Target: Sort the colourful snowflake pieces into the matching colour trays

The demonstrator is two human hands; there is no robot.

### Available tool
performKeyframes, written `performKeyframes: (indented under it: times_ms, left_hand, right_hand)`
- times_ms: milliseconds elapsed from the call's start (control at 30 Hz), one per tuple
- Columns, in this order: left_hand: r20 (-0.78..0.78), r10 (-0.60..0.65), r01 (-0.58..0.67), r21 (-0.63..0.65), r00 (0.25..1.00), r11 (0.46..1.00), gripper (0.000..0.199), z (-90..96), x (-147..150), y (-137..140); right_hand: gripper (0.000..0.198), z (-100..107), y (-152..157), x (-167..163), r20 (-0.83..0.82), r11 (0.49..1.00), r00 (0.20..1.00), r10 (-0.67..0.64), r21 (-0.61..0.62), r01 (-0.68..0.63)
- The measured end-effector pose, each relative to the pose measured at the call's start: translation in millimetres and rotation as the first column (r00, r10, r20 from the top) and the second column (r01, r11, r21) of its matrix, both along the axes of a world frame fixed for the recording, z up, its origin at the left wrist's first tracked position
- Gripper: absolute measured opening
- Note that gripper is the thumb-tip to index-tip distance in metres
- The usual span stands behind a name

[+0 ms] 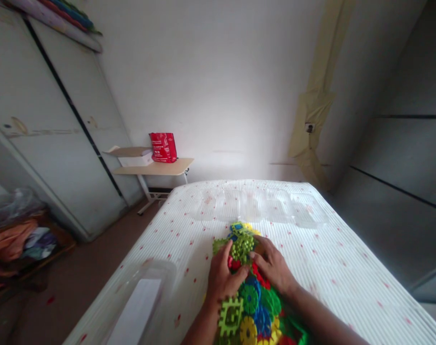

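A heap of colourful plastic building pieces lies at the front of the bed-like surface, with notched discs such as a blue disc and a yellow disc. A light-green square piece with toothed edges rests beside them. At the heap's far end, my left hand and my right hand curve around a cluster of small light-green plastic pieces from either side. The fingers of both are bent against it. Red pieces show beneath, between my thumbs. My palms hide part of the heap.
Several clear plastic containers stand in a row across the far part of the striped cover. A clear plastic box with a white paper strip is at front left. Behind stands a small table with a red bag.
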State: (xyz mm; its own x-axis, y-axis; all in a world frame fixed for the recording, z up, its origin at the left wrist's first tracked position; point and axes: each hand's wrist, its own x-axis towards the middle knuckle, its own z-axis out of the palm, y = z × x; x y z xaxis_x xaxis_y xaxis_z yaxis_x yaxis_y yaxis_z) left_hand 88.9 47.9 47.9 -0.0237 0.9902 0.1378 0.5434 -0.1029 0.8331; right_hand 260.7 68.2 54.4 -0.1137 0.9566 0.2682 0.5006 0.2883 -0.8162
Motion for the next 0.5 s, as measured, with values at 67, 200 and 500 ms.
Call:
performKeyframes:
  times_ms: [67, 200, 500]
  left_hand:
    - [0.175, -0.011, 0.011, -0.003, 0.985, 1.0, 0.072, 1.7, 4.4, -3.1]
    - [0.475, -0.077, 0.106, -0.035, 0.877, 0.994, 0.072, 9.5, 11.3, -7.8]
    - [0.823, 0.003, 0.099, -0.072, 0.569, 0.992, 0.069, 25.7, 11.4, -14.7]
  right_hand:
    - [0.051, 2.9, -2.9, -8.6, -0.175, 0.992, 0.984, -0.016, -0.128, -0.006]
    - [0.049, 9.6, -5.6, -24.6, -0.507, 0.956, 0.858, -0.08, -0.283, -0.078]
    - [0.04, 38.3, -12.8, -36.6, -0.7, 0.955, 0.714, 0.027, -0.193, -0.225]
